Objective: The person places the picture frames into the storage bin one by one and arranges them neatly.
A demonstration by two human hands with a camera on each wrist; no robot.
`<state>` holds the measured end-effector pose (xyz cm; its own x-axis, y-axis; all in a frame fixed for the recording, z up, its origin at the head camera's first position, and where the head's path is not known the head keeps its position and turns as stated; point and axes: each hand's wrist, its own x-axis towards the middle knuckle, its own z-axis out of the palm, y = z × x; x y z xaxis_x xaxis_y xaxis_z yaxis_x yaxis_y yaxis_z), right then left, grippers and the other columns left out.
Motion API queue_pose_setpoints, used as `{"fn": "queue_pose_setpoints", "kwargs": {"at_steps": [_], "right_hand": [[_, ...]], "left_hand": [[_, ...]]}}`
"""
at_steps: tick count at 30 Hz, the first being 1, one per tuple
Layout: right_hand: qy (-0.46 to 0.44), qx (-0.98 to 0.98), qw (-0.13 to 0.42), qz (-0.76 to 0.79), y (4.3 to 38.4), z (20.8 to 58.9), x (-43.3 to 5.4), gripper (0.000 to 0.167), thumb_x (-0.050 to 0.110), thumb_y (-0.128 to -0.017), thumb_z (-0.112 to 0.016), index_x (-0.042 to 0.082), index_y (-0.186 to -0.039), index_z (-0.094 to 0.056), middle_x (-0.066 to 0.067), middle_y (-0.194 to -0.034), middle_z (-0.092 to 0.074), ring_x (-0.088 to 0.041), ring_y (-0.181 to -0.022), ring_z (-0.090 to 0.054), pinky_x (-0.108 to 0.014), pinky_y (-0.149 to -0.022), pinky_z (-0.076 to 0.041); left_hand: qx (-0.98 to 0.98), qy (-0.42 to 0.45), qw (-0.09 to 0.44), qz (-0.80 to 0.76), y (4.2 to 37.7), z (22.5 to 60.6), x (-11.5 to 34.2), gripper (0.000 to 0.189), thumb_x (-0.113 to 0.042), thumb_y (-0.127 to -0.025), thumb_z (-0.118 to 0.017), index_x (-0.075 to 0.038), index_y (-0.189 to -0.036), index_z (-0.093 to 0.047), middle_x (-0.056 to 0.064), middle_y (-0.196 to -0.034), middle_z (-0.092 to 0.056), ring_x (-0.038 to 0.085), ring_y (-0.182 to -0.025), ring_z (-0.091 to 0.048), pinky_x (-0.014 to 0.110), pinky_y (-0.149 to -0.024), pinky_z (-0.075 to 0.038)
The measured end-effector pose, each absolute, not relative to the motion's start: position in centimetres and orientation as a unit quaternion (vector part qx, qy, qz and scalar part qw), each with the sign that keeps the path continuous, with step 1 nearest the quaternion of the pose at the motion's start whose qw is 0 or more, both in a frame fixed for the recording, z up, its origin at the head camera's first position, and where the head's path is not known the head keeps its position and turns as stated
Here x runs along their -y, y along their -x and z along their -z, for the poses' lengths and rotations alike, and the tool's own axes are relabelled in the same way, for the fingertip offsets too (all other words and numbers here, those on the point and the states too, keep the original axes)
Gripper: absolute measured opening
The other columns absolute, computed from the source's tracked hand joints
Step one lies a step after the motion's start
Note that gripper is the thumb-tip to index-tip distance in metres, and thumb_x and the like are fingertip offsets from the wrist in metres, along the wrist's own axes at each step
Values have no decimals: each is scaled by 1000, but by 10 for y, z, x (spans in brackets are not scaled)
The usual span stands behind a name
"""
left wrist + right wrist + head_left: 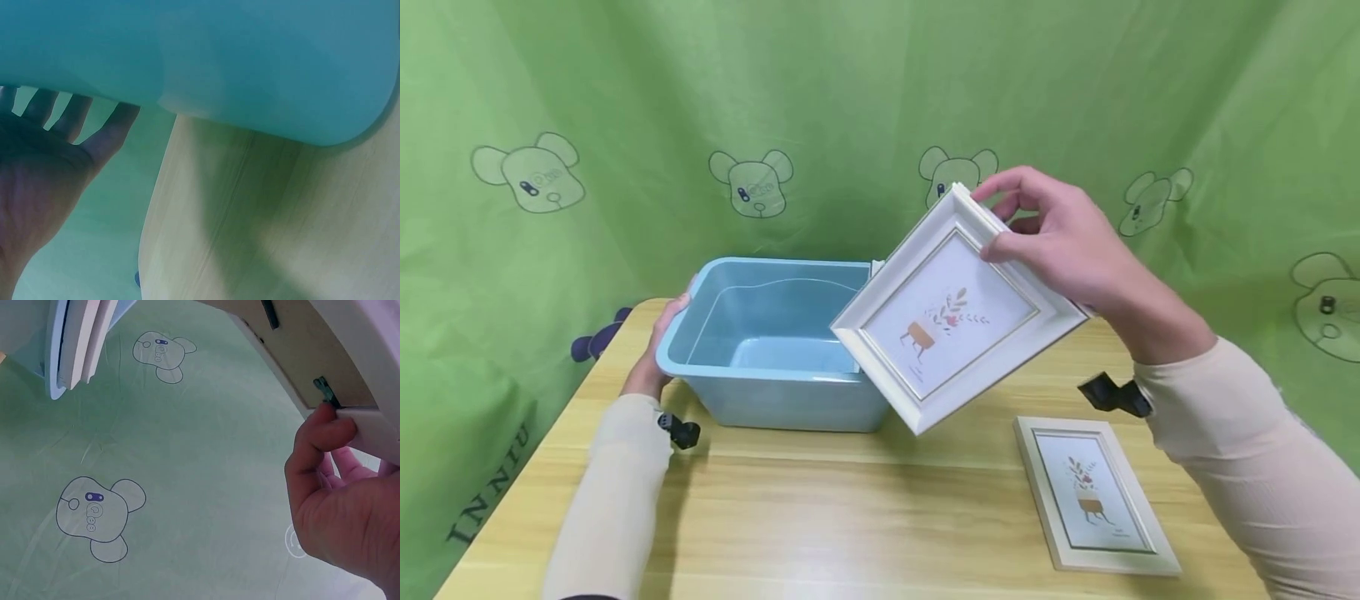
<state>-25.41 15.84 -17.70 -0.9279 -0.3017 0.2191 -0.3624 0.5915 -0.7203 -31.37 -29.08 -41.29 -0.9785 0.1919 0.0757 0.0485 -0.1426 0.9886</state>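
A white picture frame (pixel 1000 346) with a potted plant print is held tilted in the air by my right hand (pixel 1060 242), thumb on the front and fingers behind its upper edge. Its brown backing (pixel 294 350) with small metal clips shows in the right wrist view. The frame overlaps the right end of a light blue basin (pixel 790 404) in the head view. My left hand (pixel 44 162) rests against the basin's left side, fingers straight and spread. At the basin's right end, white edges (pixel 81 344) stand inside, mostly hidden behind the held frame in the head view.
A second white picture frame (pixel 1097 496) with a similar print lies face up at the right of the wooden table (pixel 820 517). A green curtain (pixel 850 83) with printed bear heads hangs close behind. Something dark purple (pixel 598 337) sits past the table's left edge.
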Motion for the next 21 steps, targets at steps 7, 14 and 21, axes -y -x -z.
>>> {"fn": "queue_pose_setpoints", "kwargs": {"at_steps": [7, 14, 21], "right_hand": [[-168, 888, 39, -425, 273, 175, -147, 50, 7, -84, -66, 21, -130, -52, -6, -104, -59, -20, -81, -68, -39, -63, -61], [-134, 886, 33, -443, 285, 175, -135, 50, 9, -84, -64, 23, -130, -52, -2, -102, -56, -22, -83, -66, -40, -64, -61], [-120, 867, 29, -482, 301, 175, -120, 48, 6, -86, -63, 19, -129, -50, -2, -98, -54, -20, -83, -64, -37, -67, -61]], "left_hand": [[-654, -94, 45, -749, 314, 414, 290, 55, -37, -105, -13, -26, -155, 5, -9, -163, 12, 15, -151, 13, 42, -123, 9], [-656, -91, 48, -748, 314, 412, 290, 55, -38, -105, -14, -28, -155, 3, -8, -164, 10, 18, -152, 10, 45, -123, 7], [-659, -104, 43, -744, 310, 409, 289, 55, -35, -105, -13, -23, -155, 5, -7, -163, 13, 17, -151, 15, 44, -122, 11]]}}
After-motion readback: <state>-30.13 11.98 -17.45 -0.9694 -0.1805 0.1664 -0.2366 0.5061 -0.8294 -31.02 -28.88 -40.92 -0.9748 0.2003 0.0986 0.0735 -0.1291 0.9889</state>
